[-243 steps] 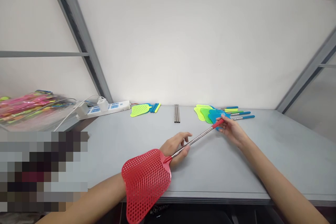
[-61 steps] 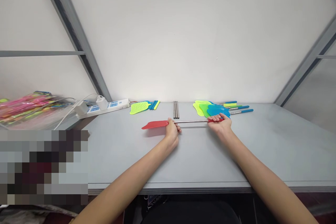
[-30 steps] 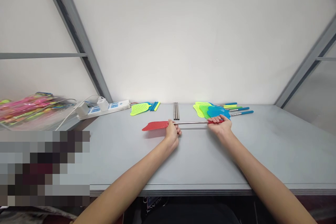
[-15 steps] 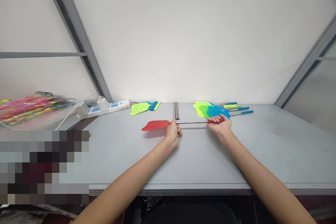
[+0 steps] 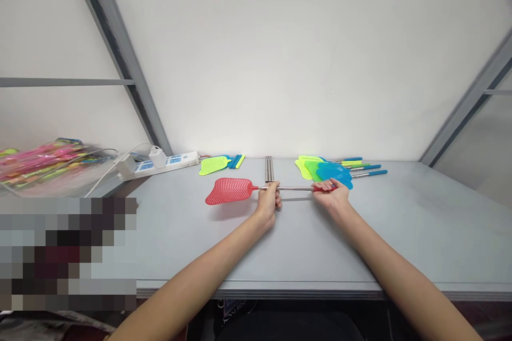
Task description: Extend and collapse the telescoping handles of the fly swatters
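A red fly swatter (image 5: 231, 191) is held sideways just above the table, its perforated head to the left. My left hand (image 5: 269, 203) is closed around its metal rod, a little right of the head. The red handle end lies in my right hand (image 5: 333, 195), whose fingers curl over it. Behind my left hand, several metal rods (image 5: 269, 168) lie side by side. Close behind my right hand is a group of fly swatters (image 5: 336, 171) with yellow, green and blue heads.
Yellow and blue swatter heads (image 5: 215, 165) lie at the back left beside short blue and yellow handles (image 5: 237, 161). A white power strip (image 5: 166, 163) with plugs and cables is further left, near plastic-wrapped colourful items (image 5: 48, 162). The grey table (image 5: 304, 256) meets a white wall.
The red swatter's head has turned, so its holes and flat face now show. The swatter has shifted slightly left. My left hand has moved a little right along the rod.
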Demonstrator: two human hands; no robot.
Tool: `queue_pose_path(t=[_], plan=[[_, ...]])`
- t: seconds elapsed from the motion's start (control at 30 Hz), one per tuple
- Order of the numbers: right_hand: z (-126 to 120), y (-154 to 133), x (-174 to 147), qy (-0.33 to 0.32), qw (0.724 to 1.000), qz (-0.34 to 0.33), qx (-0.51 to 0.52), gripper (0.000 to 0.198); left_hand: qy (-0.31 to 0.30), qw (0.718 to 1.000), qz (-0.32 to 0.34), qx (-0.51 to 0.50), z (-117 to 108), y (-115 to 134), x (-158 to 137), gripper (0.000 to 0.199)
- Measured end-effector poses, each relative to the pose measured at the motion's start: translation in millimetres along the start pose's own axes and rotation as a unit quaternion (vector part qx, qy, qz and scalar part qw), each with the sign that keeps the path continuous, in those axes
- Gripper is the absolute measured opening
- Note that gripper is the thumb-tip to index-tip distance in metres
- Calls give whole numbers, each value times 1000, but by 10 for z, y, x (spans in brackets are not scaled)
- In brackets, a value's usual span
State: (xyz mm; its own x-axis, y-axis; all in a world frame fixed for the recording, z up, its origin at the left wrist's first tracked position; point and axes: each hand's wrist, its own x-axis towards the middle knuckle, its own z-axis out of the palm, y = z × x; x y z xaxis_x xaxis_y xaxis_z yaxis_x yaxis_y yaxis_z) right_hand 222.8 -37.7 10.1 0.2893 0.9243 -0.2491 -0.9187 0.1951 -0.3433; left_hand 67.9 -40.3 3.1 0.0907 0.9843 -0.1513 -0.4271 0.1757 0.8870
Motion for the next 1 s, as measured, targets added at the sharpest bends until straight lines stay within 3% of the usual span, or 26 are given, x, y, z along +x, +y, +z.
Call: queue_pose_path(t=[0.2,0.43,1.0], plan=[[47,-7,-66,-8,1000,14,11,29,-88,994,13,65,36,22,-75,24],[52,-2,-84,-12,1000,18,8,32,-187,972,-35,136,33,-8,-97,33],[32,130,-153,-16,1000,-8,3,33,-337,920,-179,89,8,38,-170,38]])
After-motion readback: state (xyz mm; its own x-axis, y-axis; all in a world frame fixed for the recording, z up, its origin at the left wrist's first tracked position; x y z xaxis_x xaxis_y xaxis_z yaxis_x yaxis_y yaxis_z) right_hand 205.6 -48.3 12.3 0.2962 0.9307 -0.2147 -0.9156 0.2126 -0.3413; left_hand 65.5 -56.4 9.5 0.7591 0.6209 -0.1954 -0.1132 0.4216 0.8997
